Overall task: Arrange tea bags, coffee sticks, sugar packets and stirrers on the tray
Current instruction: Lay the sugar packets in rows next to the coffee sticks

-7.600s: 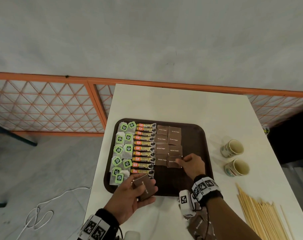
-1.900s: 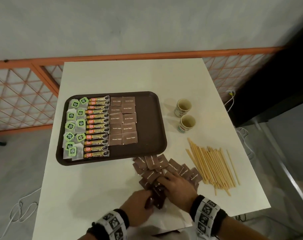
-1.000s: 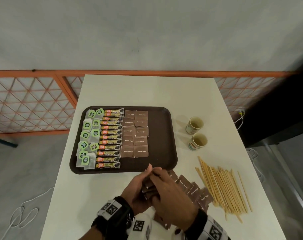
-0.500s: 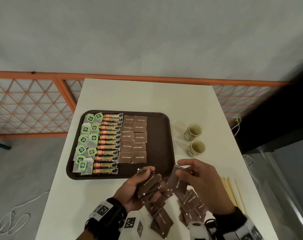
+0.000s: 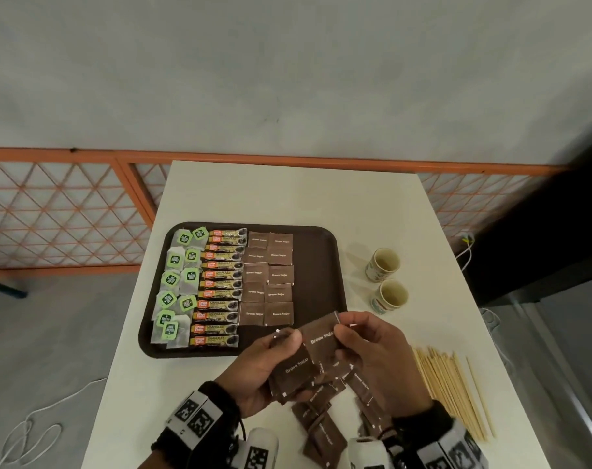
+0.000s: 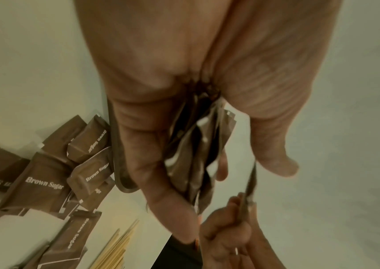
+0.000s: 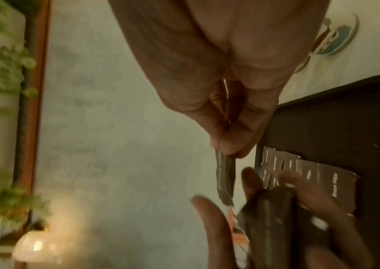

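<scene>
A dark brown tray (image 5: 325, 262) holds green-tagged tea bags (image 5: 177, 286) at its left, coffee sticks (image 5: 220, 286) beside them and two columns of brown sugar packets (image 5: 269, 277). My left hand (image 5: 264, 363) grips a fanned stack of brown sugar packets (image 5: 292, 370) (image 6: 193, 156) just in front of the tray's near edge. My right hand (image 5: 372, 346) pinches one brown sugar packet (image 5: 321, 336) (image 7: 224, 180) by its corner, held against the stack. Loose sugar packets (image 5: 321, 431) (image 6: 46, 178) lie on the white table below my hands. Wooden stirrers (image 5: 453, 384) lie in a heap at the right.
Two paper cups (image 5: 382, 264) (image 5: 389, 297) stand right of the tray. The tray's right third is bare. An orange lattice railing (image 5: 67, 214) runs behind the table (image 5: 287, 194), and a white cable (image 5: 34, 424) lies on the floor at the left.
My hands lifted from the loose pile with sugar packets. The right hand, which held one packet apart half a second ago, has brought it against the left hand's stack.
</scene>
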Demonstrator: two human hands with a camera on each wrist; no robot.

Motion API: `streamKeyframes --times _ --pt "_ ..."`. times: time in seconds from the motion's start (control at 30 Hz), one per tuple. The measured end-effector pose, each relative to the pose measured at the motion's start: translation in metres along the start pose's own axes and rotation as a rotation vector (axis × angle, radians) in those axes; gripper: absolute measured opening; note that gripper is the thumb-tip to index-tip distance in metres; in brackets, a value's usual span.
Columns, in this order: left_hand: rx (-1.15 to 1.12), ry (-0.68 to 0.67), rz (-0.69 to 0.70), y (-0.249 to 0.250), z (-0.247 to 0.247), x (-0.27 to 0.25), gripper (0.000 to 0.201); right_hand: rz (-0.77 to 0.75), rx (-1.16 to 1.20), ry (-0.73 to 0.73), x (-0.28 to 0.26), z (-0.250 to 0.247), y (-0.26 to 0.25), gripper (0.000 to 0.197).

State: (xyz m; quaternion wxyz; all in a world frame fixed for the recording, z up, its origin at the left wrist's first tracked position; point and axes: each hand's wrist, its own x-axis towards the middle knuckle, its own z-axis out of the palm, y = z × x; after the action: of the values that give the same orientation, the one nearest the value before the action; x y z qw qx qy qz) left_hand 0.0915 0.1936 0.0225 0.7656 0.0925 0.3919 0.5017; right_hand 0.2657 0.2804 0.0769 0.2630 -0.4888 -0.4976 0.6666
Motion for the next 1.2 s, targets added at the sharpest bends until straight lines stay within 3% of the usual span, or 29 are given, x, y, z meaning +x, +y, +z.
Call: streamKeyframes --times 0.1,0.2,0.33,0.5,0.67,0.97,1.2 --pt "0.032 0.04 0.002 0.0 -0.008 -0.006 0.014 -0.043 -0.306 -0.089 -0.001 0.016 0.012 0.012" --pt "0.083 0.079 -0.037 -0.004 -0.025 -0.013 0.017 -0.09 -0.644 -0.121 0.0 0.03 0.027 0.003" --pt "0.127 0.11 -0.057 -0.002 -0.05 -0.027 0.025 0.007 -0.667 -0.248 0.01 0.047 0.039 0.008" --pt "0.09 0.29 -0.022 0.002 -0.086 -0.043 0.015 0.153 -0.535 -0.12 0.051 0.061 0.054 0.011" --pt "0.019 0.342 -0.035 0.011 -0.118 -0.06 0.015 0.331 -0.349 -0.066 0.083 0.091 0.08 0.016" --pt "-0.002 0.352 -0.025 0.028 -0.146 -0.073 0.016 0.333 -0.711 0.072 0.105 0.115 0.104 0.011" --pt "-0.128 0.303 -0.02 0.032 -0.143 -0.073 0.017 0.303 -0.803 0.126 0.108 0.114 0.109 0.015"
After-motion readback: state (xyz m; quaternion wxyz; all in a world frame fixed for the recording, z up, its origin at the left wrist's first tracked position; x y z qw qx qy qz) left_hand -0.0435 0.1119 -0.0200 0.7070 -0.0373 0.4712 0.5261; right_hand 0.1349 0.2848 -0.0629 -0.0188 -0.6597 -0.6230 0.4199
